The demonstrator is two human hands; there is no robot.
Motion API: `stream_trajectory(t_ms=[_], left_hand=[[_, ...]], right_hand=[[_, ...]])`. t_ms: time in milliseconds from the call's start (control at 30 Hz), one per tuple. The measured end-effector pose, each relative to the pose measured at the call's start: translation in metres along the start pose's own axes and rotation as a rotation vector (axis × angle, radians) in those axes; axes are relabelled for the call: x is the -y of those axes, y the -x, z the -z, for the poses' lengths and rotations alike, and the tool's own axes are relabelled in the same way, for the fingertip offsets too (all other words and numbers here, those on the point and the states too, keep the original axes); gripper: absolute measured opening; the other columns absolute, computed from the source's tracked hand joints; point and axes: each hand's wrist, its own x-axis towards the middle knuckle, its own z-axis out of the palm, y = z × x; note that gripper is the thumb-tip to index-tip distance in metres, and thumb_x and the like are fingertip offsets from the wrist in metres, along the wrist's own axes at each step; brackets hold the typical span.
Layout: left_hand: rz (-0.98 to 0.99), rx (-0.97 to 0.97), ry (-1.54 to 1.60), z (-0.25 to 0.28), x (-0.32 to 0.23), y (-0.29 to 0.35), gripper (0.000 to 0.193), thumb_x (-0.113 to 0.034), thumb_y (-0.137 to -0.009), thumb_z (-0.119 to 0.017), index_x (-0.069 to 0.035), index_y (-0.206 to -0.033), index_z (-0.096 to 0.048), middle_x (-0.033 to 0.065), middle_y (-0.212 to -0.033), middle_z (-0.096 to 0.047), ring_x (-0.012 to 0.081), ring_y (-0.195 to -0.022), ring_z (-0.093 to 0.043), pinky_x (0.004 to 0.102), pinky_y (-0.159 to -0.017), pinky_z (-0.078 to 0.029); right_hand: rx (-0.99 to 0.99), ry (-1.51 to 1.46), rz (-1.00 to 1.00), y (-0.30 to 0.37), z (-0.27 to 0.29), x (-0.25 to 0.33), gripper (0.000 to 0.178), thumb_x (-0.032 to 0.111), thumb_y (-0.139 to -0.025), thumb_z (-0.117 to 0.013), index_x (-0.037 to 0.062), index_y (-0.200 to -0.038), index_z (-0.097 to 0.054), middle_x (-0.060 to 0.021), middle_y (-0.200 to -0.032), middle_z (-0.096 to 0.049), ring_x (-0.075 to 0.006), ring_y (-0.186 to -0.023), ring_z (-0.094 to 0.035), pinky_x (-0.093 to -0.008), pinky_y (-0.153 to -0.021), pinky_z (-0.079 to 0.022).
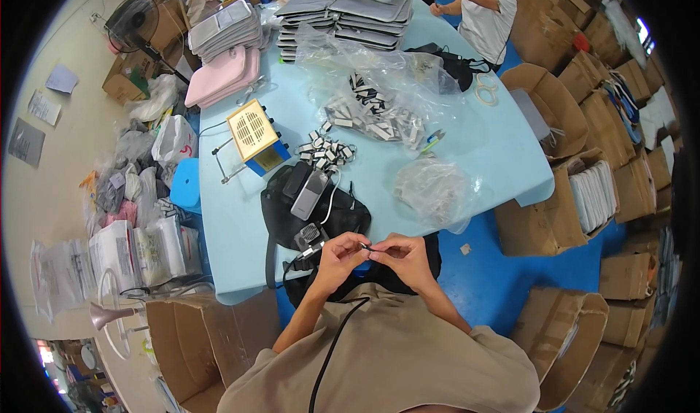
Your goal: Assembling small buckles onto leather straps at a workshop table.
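Both my hands are up close together right at the table's (240,267) near edge. My left hand (337,256) and right hand (403,256) have their fingers curled in tight, pinching a tiny dark piece (368,248) between the fingertips, too small to tell what it is. Just past my hands sits a black bag (281,216) with a grey strap clip (310,194) lying on top. Further out there's a pile of black-and-white strap pieces (328,152), a yellow box-shaped device (253,132) and crinkly clear plastic bags (434,187).
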Motion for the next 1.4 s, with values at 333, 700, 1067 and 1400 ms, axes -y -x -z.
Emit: stream_trajectory(t_ms=[333, 700, 1067, 1400], left_hand=[[0.000, 0.021, 0.052, 0.010, -0.002, 0.002, 0.018, -0.001, -0.093, -0.073, 0.000, -0.110, -0.067, 0.0039, -0.099, -0.072, 0.0084, -0.090, -0.066, 0.0237, -0.084, -0.052], [0.060, -0.083, -0.034, -0.001, -0.003, 0.003, 0.026, -0.004, -0.092, -0.077, 0.003, -0.116, -0.072, 0.0050, -0.093, -0.073, 0.0079, -0.082, -0.065, 0.0212, -0.076, -0.053], [0.007, -0.122, -0.052, 0.002, 0.000, 0.004, 0.025, 0.000, -0.092, -0.075, 0.005, -0.116, -0.072, 0.0064, -0.098, -0.074, 0.0084, -0.090, -0.068, 0.0218, -0.083, -0.055], [0.012, -0.122, -0.082, 0.000, -0.002, 0.005, 0.026, -0.002, -0.093, -0.074, 0.006, -0.118, -0.072, 0.0062, -0.099, -0.074, 0.0075, -0.090, -0.067, 0.0209, -0.082, -0.054]], right_hand=[[0.051, -0.039, 0.008, -0.002, -0.003, 0.005, 0.013, -0.008, -0.088, -0.075, -0.0056, -0.101, -0.075, -0.0092, -0.096, -0.070, -0.0136, -0.089, -0.068, -0.0257, -0.080, -0.056], [-0.040, 0.001, 0.051, -0.002, -0.001, -0.011, 0.012, -0.007, -0.091, -0.072, -0.0063, -0.102, -0.074, -0.0109, -0.099, -0.071, -0.0147, -0.090, -0.068, -0.0269, -0.080, -0.056], [-0.031, 0.134, 0.149, -0.005, -0.008, -0.008, 0.016, -0.010, -0.091, -0.069, -0.0050, -0.105, -0.075, -0.0136, -0.102, -0.070, -0.0177, -0.091, -0.070, -0.0281, -0.080, -0.057], [-0.065, 0.131, 0.144, -0.004, -0.007, -0.009, 0.015, -0.010, -0.090, -0.071, -0.0054, -0.103, -0.075, -0.0132, -0.101, -0.070, -0.0176, -0.092, -0.070, -0.0282, -0.082, -0.057]])
